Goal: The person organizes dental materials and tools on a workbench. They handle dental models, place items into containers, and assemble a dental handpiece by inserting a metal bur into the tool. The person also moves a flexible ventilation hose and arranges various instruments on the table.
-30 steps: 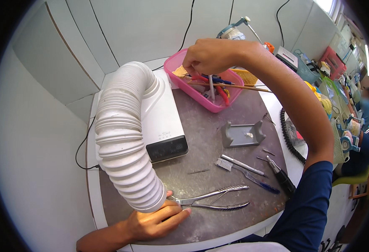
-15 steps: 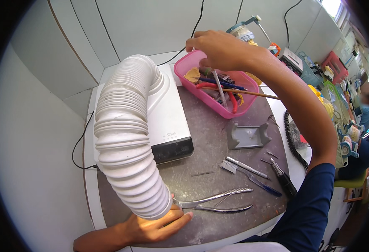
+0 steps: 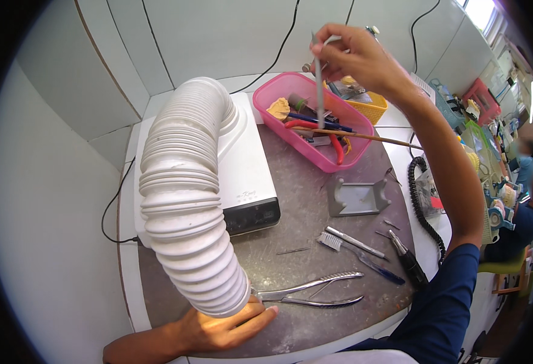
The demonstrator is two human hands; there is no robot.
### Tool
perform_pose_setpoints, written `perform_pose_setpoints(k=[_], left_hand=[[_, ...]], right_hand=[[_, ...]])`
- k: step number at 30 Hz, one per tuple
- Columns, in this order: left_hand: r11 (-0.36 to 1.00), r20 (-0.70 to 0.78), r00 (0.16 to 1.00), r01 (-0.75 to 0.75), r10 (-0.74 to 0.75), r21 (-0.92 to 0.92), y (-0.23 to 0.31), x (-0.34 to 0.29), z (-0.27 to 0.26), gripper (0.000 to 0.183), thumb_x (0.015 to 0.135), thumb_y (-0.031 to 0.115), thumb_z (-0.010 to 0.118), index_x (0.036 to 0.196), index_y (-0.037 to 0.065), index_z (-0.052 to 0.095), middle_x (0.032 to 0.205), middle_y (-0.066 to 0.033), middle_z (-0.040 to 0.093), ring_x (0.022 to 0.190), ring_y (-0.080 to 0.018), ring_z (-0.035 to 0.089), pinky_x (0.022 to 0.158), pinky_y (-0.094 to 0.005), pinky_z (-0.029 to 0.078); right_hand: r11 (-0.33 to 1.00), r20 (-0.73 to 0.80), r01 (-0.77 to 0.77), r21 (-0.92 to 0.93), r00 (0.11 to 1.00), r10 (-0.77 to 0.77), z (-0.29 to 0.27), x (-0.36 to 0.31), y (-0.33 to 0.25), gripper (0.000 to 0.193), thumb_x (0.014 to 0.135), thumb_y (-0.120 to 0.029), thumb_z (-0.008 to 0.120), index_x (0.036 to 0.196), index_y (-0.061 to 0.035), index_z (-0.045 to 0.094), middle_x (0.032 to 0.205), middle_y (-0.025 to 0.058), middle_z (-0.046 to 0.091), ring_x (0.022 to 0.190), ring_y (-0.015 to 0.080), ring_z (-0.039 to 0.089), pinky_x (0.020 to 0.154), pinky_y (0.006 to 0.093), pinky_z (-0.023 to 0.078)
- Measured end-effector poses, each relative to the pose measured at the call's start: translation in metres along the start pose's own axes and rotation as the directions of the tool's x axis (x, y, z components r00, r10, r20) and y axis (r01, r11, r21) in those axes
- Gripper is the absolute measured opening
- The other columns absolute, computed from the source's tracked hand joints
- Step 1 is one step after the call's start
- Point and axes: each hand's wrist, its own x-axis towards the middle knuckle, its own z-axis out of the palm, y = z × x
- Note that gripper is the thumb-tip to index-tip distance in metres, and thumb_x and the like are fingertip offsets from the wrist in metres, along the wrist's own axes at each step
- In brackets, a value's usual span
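My right hand (image 3: 357,57) pinches the upper end of a slim grey stick-like tool (image 3: 320,91), whose kind I cannot make out. It points down over a pink plastic basket (image 3: 306,151). In the basket lie red-handled pliers (image 3: 337,148), a thin brown stick (image 3: 363,136), blue pens and a tan dental cast piece (image 3: 278,108). My left hand (image 3: 227,327) rests on the grey worktop, fingers bent together, partly covered by the mouth of a white ribbed hose (image 3: 196,242). Whatever those fingers hold is hidden. Metal pliers (image 3: 315,288) lie beside them, jaws toward the hand.
The hose rises from a white box-shaped machine (image 3: 248,170). A grey cradle (image 3: 359,198), a toothbrush (image 3: 363,258), a metal rod (image 3: 356,241) and a black handpiece (image 3: 409,261) lie rightward. A yellow basket (image 3: 373,109) stands behind the pink one. A person sits far right.
My right hand has risen from inside the pink basket, lifting the slim grey tool and moving slightly right. My left hand stays in place under the hose.
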Motion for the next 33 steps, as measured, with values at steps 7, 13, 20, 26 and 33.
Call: perform_pose_setpoints(k=[7, 13, 20, 26, 33], left_hand=[[1.0, -0.006, 1.0, 0.012, -0.012, 0.003, 0.001, -0.001, 0.001, 0.027, 0.07, 0.004, 0.077, 0.097, 0.007, 0.075, 0.08, -0.0005, 0.064, 0.075, -0.0135, 0.063, 0.091, -0.042, 0.054], [1.0, 0.009, 1.0, 0.007, -0.007, -0.01, -0.001, -0.001, 0.001, 0.028, 0.07, 0.004, 0.077, 0.098, 0.006, 0.074, 0.081, -0.0003, 0.064, 0.075, -0.0135, 0.063, 0.092, -0.0415, 0.054], [1.0, 0.013, 1.0, 0.005, -0.005, -0.002, -0.002, 0.0, -0.002, 0.028, 0.071, 0.003, 0.075, 0.099, 0.006, 0.074, 0.081, -0.0005, 0.064, 0.076, -0.0136, 0.064, 0.091, -0.0407, 0.055], [1.0, 0.023, 1.0, 0.013, -0.013, 0.005, -0.002, 0.0, -0.001, 0.029, 0.071, 0.003, 0.075, 0.099, 0.006, 0.074, 0.082, -0.0011, 0.065, 0.076, -0.0139, 0.064, 0.092, -0.0406, 0.054], [0.999, 0.04, 0.999, 0.03, -0.031, 0.019, -0.003, -0.005, -0.001, 0.031, 0.071, 0.003, 0.075, 0.101, 0.007, 0.073, 0.082, -0.0009, 0.065, 0.077, -0.0136, 0.065, 0.095, -0.0419, 0.053]], right_hand=[[0.835, -0.067, 0.102, -0.541, 0.984, -0.164, 0.006, -0.01, 0.002, 0.019, 0.087, -0.018, 0.068, 0.09, 0.0009, 0.066, 0.078, 0.0169, 0.07, 0.073, 0.0299, 0.07, 0.07, 0.0394, 0.054], [0.657, -0.034, 0.063, -0.752, 0.99, -0.134, 0.017, -0.02, 0.017, 0.015, 0.085, -0.016, 0.069, 0.085, -0.0012, 0.068, 0.08, 0.0154, 0.068, 0.08, 0.0346, 0.067, 0.072, 0.0444, 0.051], [0.631, 0.299, 0.388, -0.671, 0.921, -0.248, 0.048, 0.001, 0.008, 0.013, 0.083, -0.011, 0.061, 0.08, 0.0003, 0.068, 0.087, 0.0167, 0.066, 0.083, 0.0357, 0.066, 0.07, 0.0446, 0.051], [0.54, 0.366, 0.325, -0.776, 0.93, -0.032, 0.058, 0.016, 0.021, 0.011, 0.08, -0.006, 0.062, 0.08, -0.0026, 0.072, 0.089, 0.0157, 0.068, 0.084, 0.0343, 0.066, 0.072, 0.0426, 0.05], [0.702, 0.439, 0.281, -0.655, 0.897, 0.051, 0.056, 0.008, 0.022, 0.015, 0.08, -0.007, 0.062, 0.088, -0.0043, 0.075, 0.087, 0.0168, 0.069, 0.084, 0.0351, 0.066, 0.075, 0.043, 0.051]])
